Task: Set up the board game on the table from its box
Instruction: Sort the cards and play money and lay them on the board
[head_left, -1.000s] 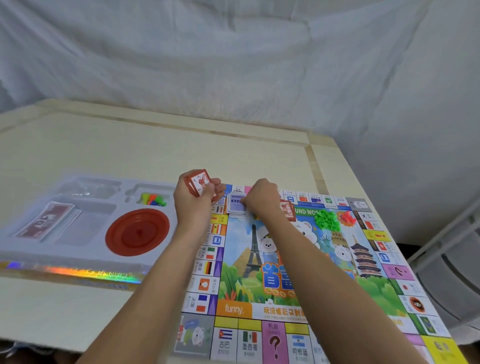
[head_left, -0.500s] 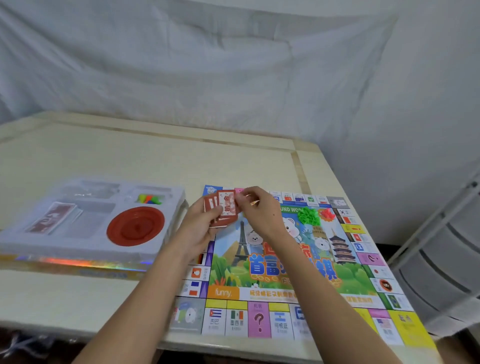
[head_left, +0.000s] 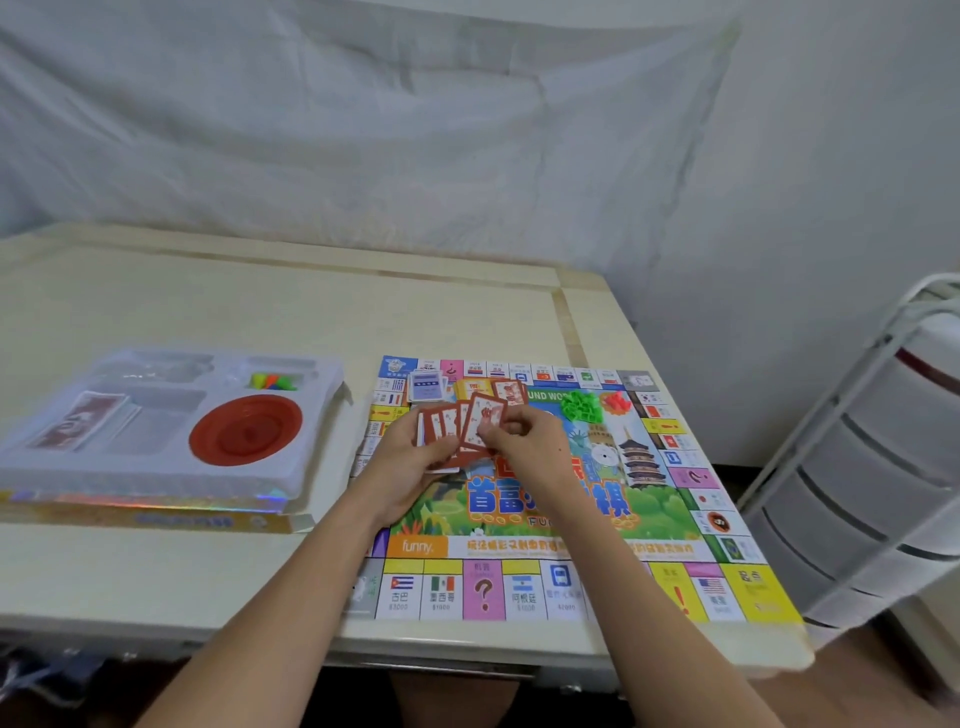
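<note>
Board game (head_left: 566, 499) lies unfolded flat on the tabletop (head_left: 291, 317), beneath both hands. Left of the grip: box (head_left: 156, 512) with a white plastic tray (head_left: 311, 415) holding a banknote stack (head_left: 80, 421), a red dish (head_left: 245, 429) and small coloured pawns (head_left: 272, 382). At the grip: left hand (head_left: 410, 467), fingers curled round a fan of red-backed cards (head_left: 441, 428); right hand (head_left: 524, 441) pinching one card (head_left: 483, 418) of that fan. Just beyond the grip, on the board: blue card pile (head_left: 427, 387), orange-red card pile (head_left: 491, 388). Right of the grip: green houses (head_left: 581, 404), red pieces (head_left: 617, 401), touching each other. Far right, off the tabletop: white drawer unit (head_left: 878, 457).
</note>
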